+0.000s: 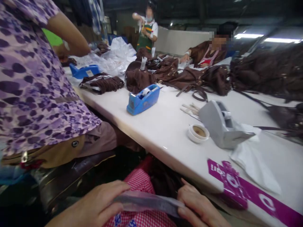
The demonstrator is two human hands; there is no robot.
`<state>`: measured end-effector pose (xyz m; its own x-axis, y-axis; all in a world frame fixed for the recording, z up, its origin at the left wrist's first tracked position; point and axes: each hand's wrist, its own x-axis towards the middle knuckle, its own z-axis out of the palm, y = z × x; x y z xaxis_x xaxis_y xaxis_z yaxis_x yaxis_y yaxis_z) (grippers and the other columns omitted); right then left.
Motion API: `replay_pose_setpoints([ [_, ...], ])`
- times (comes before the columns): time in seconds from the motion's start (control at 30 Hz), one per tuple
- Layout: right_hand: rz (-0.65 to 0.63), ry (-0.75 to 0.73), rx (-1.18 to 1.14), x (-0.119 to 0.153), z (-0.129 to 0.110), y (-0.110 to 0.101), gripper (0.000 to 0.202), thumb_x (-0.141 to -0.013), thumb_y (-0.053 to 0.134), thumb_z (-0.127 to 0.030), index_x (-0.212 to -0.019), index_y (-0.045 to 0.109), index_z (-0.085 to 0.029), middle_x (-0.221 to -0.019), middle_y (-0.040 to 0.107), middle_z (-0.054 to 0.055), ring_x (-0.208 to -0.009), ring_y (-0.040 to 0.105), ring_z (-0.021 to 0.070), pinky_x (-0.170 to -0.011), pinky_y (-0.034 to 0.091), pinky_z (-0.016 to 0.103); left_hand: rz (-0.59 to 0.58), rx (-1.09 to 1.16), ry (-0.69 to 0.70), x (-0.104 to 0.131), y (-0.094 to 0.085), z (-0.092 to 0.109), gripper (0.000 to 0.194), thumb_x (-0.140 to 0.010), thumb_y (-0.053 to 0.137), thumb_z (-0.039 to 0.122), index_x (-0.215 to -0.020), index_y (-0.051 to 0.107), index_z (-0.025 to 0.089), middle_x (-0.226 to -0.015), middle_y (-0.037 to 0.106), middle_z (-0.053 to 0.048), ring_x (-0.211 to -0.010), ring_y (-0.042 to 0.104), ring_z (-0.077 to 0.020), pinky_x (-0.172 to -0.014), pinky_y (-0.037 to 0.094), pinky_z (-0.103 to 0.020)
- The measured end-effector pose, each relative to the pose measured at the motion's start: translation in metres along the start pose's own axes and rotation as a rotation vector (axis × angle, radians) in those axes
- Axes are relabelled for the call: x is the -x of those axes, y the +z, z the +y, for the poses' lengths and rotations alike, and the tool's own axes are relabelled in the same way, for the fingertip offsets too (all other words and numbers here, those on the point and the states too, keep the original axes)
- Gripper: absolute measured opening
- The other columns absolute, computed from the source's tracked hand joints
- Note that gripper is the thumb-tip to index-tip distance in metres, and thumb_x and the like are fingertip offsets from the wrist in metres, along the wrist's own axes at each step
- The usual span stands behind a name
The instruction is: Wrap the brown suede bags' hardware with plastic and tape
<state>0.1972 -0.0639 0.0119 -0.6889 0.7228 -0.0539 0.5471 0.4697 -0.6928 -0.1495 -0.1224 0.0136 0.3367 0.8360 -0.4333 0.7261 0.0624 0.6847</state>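
Low in the view, my left hand [100, 200] is closed on one end of a translucent, whitish strip [148, 201] with a darker grey band showing along it. My right hand [196, 201] pinches the other end between thumb and fingers. The strip stretches level between both hands, above a red-and-white checked cloth [142, 181] on my lap. Whether the strip wraps something inside, I cannot tell. Dark brown material [165, 179] lies just behind it, beside the table edge.
The white table [170, 126] runs diagonally at my right. On it are a grey tape dispenser [220, 126], a blue tape dispenser [144, 99], a small white dish [198, 133] and several brown bags [189, 77]. A person in a purple patterned top [35, 78] stands close at left; others work behind.
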Motion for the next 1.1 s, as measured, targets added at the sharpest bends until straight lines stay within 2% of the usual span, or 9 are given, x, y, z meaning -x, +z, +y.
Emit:
replay_pose_setpoints([
  [0.07,0.010,0.001,0.001,-0.005,-0.004,0.002,0.030,-0.102,0.044,-0.042,-0.083,0.057,-0.022,-0.086,0.064,0.000,-0.089,0.064,0.0170,-0.115,0.036,0.043,0.057,0.075,0.151,-0.031,0.008,0.043,0.057,-0.090,0.054,0.040,-0.145,0.044,0.029,-0.154,0.042,-0.004,-0.138,0.039,-0.0273,-0.117,0.028,-0.040],
  [0.13,0.026,-0.010,-0.014,-0.007,-0.005,0.005,0.037,-0.103,0.040,-0.044,-0.078,0.053,-0.021,-0.082,0.061,0.000,-0.084,0.061,0.0166,-0.109,0.041,0.044,-0.048,0.199,0.244,-0.062,0.016,0.072,0.048,-0.083,0.063,0.032,-0.130,0.059,0.026,-0.131,0.063,-0.003,-0.117,0.057,-0.0233,-0.103,0.043,-0.032],
  [0.23,0.057,0.006,-0.017,-0.007,0.000,0.004,0.039,-0.102,0.040,-0.045,-0.077,0.055,-0.020,-0.081,0.061,0.002,-0.081,0.057,0.0179,-0.093,0.049,0.040,-0.231,0.361,0.190,-0.099,0.022,0.088,0.016,-0.079,0.063,0.030,-0.085,0.071,0.018,-0.076,0.069,0.002,-0.069,0.059,-0.0136,-0.061,0.045,-0.021],
  [0.3,0.037,0.019,-0.037,-0.004,0.007,0.000,0.028,-0.100,0.048,-0.044,-0.091,0.061,-0.021,-0.094,0.065,0.004,-0.091,0.059,0.0199,-0.090,0.051,0.038,-0.258,0.421,0.132,-0.112,0.020,0.087,0.014,-0.077,0.062,0.028,-0.075,0.066,0.015,-0.064,0.063,0.003,-0.057,0.053,-0.0106,-0.052,0.038,-0.019],
  [0.4,-0.014,0.020,-0.046,0.001,0.018,-0.006,0.028,-0.097,0.057,-0.034,-0.123,0.059,-0.024,-0.136,0.057,0.009,-0.126,0.051,0.0240,-0.108,0.042,0.040,-0.251,0.402,0.101,-0.117,0.010,0.077,0.021,-0.079,0.059,0.033,-0.070,0.063,0.014,-0.059,0.057,0.003,-0.052,0.046,-0.0089,-0.050,0.033,-0.019],
  [0.5,-0.037,0.056,-0.026,0.001,0.027,-0.006,0.030,-0.095,0.059,-0.028,-0.125,0.060,-0.024,-0.150,0.045,0.010,-0.137,0.044,0.0259,-0.113,0.038,0.041,-0.280,0.377,0.049,-0.115,0.007,0.069,0.031,-0.081,0.059,0.043,-0.069,0.062,0.015,-0.056,0.055,0.003,-0.048,0.042,-0.0085,-0.049,0.032,-0.019],
  [0.63,-0.047,0.057,-0.013,-0.003,0.036,0.001,0.012,-0.094,0.062,-0.027,-0.105,0.067,-0.024,-0.139,0.054,0.009,-0.122,0.057,0.0255,-0.102,0.047,0.039,-0.333,0.435,-0.013,-0.116,0.019,0.070,0.031,-0.078,0.058,0.043,-0.073,0.066,0.013,-0.058,0.060,0.000,-0.049,0.048,-0.0110,-0.049,0.036,-0.020],
  [0.8,0.017,-0.010,-0.003,-0.003,0.041,0.004,0.005,-0.095,0.059,-0.023,-0.092,0.060,-0.019,-0.102,0.062,0.005,-0.089,0.061,0.0184,-0.079,0.050,0.030,-0.331,0.298,0.029,-0.121,0.023,0.088,0.022,-0.075,0.053,0.028,-0.065,0.065,0.014,-0.057,0.057,0.002,-0.051,0.045,-0.0102,-0.049,0.032,-0.019],
  [1.1,-0.003,-0.004,0.049,-0.008,0.038,0.003,0.014,-0.091,0.066,-0.029,-0.090,0.060,-0.017,-0.093,0.063,0.005,-0.085,0.059,0.0195,-0.074,0.047,0.029,-0.218,-0.055,0.123,-0.126,0.023,0.126,0.027,-0.079,0.050,0.026,-0.055,0.057,0.015,-0.050,0.045,0.004,-0.050,0.039,-0.0091,-0.048,0.026,-0.021],
])
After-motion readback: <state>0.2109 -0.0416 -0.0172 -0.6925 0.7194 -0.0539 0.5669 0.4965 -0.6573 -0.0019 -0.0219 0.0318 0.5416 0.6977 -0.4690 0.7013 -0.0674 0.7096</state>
